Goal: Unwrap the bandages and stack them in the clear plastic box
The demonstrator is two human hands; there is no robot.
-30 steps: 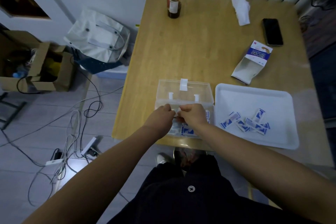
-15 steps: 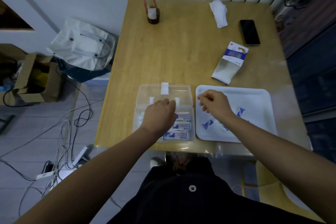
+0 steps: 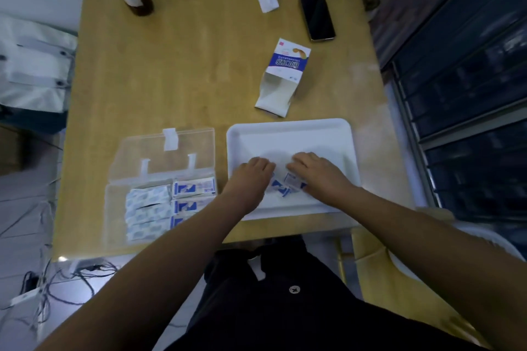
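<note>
Wooden table, clear plastic box part-filled with bandages — my left hand and right hand curl over the few wrapped ones left on the tray, pinch unclear.

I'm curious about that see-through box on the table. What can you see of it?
The clear plastic box is a shallow rectangular case lying open on the wooden table, just left of the white tray. Its lid is tipped back on two hinges, with a white latch tab at its far edge. Inside, bandages lie in two columns: pale patterned ones left, blue-and-white ones right. The left forearm passes over its near right corner.
</note>
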